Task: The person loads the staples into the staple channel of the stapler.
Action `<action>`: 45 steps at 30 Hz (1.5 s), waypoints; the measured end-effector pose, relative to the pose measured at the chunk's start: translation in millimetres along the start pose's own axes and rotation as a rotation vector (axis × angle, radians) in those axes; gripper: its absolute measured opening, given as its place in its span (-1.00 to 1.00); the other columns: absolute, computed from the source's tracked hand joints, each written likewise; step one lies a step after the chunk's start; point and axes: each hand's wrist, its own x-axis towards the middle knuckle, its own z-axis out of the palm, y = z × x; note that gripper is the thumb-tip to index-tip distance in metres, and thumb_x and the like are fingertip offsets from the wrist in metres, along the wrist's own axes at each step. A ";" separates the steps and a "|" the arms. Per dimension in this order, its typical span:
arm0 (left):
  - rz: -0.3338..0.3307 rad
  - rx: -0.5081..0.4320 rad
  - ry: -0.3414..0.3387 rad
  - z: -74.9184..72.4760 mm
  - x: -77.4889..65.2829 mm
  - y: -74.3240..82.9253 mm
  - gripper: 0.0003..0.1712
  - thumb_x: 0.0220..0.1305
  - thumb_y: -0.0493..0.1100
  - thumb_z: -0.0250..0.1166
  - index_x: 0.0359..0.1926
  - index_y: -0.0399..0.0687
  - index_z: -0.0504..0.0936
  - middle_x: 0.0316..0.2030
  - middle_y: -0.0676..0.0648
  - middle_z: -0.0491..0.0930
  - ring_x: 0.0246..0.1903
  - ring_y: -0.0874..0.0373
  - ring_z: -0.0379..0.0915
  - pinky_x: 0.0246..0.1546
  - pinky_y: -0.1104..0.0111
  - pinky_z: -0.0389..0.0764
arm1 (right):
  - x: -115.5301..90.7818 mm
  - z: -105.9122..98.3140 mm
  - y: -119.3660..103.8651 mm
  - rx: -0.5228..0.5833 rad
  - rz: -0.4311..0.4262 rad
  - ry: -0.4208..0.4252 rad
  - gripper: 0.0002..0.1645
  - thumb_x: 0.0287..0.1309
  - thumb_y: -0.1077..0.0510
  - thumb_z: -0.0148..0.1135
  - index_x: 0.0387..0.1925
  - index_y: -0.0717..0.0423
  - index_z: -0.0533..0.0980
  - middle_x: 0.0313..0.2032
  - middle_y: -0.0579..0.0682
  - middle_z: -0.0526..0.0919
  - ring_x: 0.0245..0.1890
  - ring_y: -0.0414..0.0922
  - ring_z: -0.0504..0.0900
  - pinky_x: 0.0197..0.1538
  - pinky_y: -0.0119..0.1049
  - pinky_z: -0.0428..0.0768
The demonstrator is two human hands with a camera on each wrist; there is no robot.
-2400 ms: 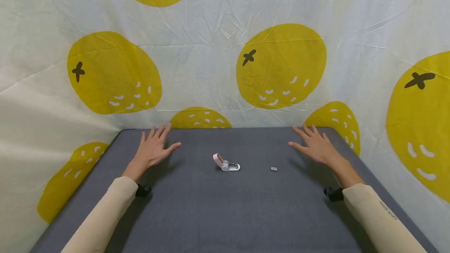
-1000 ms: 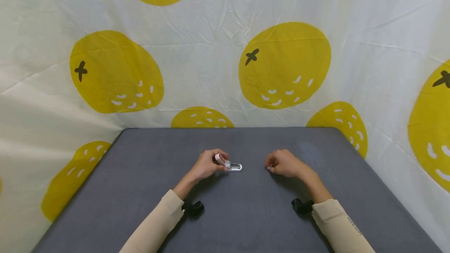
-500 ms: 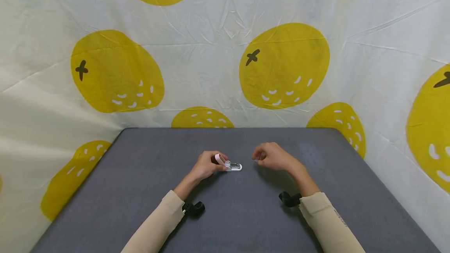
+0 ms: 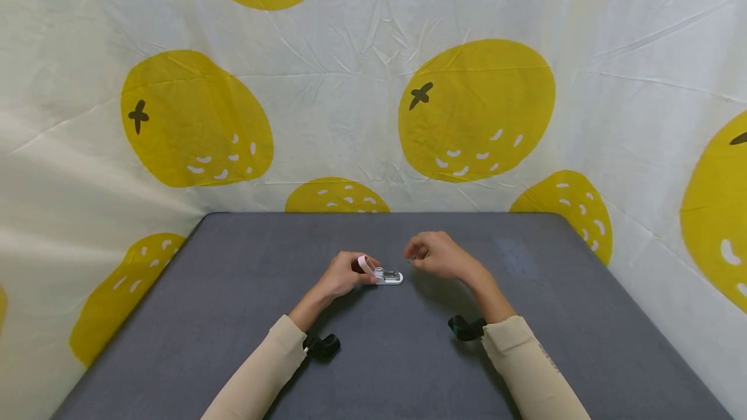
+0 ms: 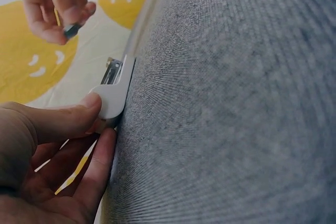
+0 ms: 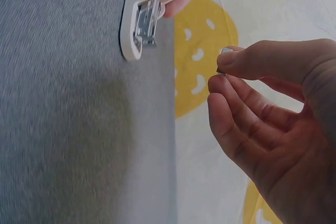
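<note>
A small white and pink stapler (image 4: 390,276) lies on the grey table, its pink top arm swung up and back so the metal staple channel (image 6: 147,20) is exposed. My left hand (image 4: 344,274) grips its hinge end; in the left wrist view the thumb presses the white base (image 5: 116,94). To the right and slightly above the table, my right hand (image 4: 440,255) pinches a small strip of staples (image 6: 224,60) between thumb and fingertips. The strip shows as a dark little block (image 5: 72,30) in the left wrist view, apart from the stapler.
The grey table (image 4: 373,355) reaches back to a white curtain (image 4: 344,115) printed with large yellow fruit. Black wrist cameras (image 4: 322,346) sit on both wrists, low over the tabletop.
Both hands came inward from the table's sides. My left hand took hold of the stapler; my right picked up the staple strip, lifted it and carried it left toward the stapler.
</note>
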 end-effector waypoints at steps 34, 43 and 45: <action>-0.011 0.073 0.005 -0.4 -0.7 -0.5 -0.72 0.15 -0.25 0.56 -0.08 -0.06 0.83 -0.11 -0.06 0.80 -0.20 0.23 0.64 -0.15 0.34 0.59 | 18.4 39.8 -3.4 0.112 -0.064 0.048 -0.79 0.27 0.27 0.39 -0.06 0.14 0.74 -0.20 0.00 0.80 -0.20 -0.13 0.73 -0.08 -0.25 0.69; -0.022 0.074 0.013 0.3 -0.9 -1.3 -0.71 0.14 -0.24 0.56 -0.07 -0.05 0.82 -0.11 -0.05 0.80 -0.20 0.23 0.62 -0.12 0.31 0.59 | 21.2 51.5 0.9 0.133 -0.065 0.070 -0.79 0.24 0.29 0.40 -0.09 0.12 0.75 -0.25 0.00 0.81 -0.24 -0.15 0.75 -0.12 -0.30 0.69; -0.018 0.075 0.015 0.5 -0.3 -2.3 -0.71 0.14 -0.24 0.56 -0.07 -0.05 0.82 -0.11 -0.05 0.80 -0.20 0.23 0.62 -0.11 0.31 0.59 | 21.8 53.3 1.0 0.132 -0.055 0.075 -0.80 0.24 0.29 0.40 -0.10 0.12 0.75 -0.25 -0.01 0.81 -0.24 -0.15 0.74 -0.12 -0.28 0.69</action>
